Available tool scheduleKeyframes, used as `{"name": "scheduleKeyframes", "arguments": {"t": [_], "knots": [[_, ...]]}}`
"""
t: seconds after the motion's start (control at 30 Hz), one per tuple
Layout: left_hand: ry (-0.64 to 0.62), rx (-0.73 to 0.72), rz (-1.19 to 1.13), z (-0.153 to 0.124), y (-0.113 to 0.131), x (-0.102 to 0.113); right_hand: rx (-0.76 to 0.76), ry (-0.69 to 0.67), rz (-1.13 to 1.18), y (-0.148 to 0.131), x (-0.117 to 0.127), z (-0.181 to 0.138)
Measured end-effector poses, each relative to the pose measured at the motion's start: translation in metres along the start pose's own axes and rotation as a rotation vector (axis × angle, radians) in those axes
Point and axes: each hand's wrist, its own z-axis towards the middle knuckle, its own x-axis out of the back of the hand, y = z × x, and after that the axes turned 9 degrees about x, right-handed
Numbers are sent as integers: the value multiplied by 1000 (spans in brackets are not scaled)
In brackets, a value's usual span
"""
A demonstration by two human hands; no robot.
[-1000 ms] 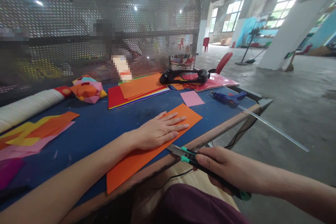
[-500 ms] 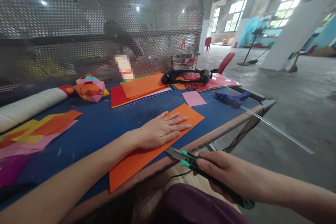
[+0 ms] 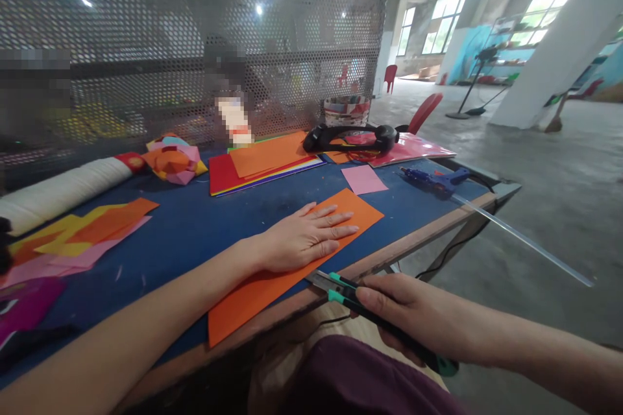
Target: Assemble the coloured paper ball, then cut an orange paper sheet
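My left hand [image 3: 305, 240] lies flat, fingers spread, on a long orange paper sheet [image 3: 360, 211] that runs diagonally along the near edge of the blue table [image 3: 195, 230]. My right hand [image 3: 413, 321] is closed round a black and green utility knife [image 3: 341, 286]. The knife's blade end touches the sheet's near edge by the table rim, just under my left hand.
A stack of coloured sheets [image 3: 265, 162] lies further back, with a pink square [image 3: 364, 179] and a blue glue gun [image 3: 433, 179] to the right. Black headphones [image 3: 348, 137], a folded paper shape [image 3: 174, 161], a white roll [image 3: 58, 191] and loose paper pieces [image 3: 78, 237] lie around. A perforated metal screen [image 3: 195, 45] stands behind.
Both hands keep their places on the sheet and the knife. The knife has shifted slightly along the sheet's edge, and the view has drifted a little.
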Motion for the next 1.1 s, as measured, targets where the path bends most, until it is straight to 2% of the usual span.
{"name": "scheduleKeyframes", "arguments": {"t": [0.1,0.2,0.3,0.63,0.9,1.1], "knots": [[116,56,19,-1,2,0,-34,-3,16,0,0,3],[292,255,34,-2,1,2,-27,-4,38,-1,1,2],[366,451,24,-3,0,4,-55,-12,72,-2,1,0],[250,675,38,-3,11,17,-52,-9,50,-2,2,-1],[269,627,89,-3,7,17,-58,8,41,-3,0,-2],[257,647,13,0,9,20,-71,-15,38,-5,2,-2]]}}
